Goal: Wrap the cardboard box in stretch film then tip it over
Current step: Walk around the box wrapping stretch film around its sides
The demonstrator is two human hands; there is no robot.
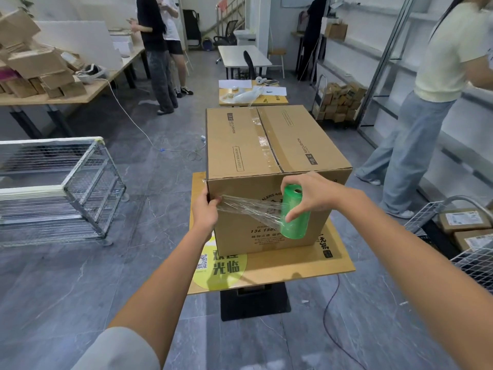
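Cardboard box (pixel 266 161) sits upright on the small table (pixel 338 263), top seam taped. Left hand (pixel 204 209) pinches the film's (pixel 250 209) loose end against the box's near-left corner — likely anchoring it so it can't slip. Right hand (pixel 309 194) has fingers curled round the green roll (pixel 294 212), held upright off the front face, film taut between — wrap just starting.

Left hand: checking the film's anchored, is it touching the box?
Touching. The head view shows the left hand pinning film against the box at its near-left corner.
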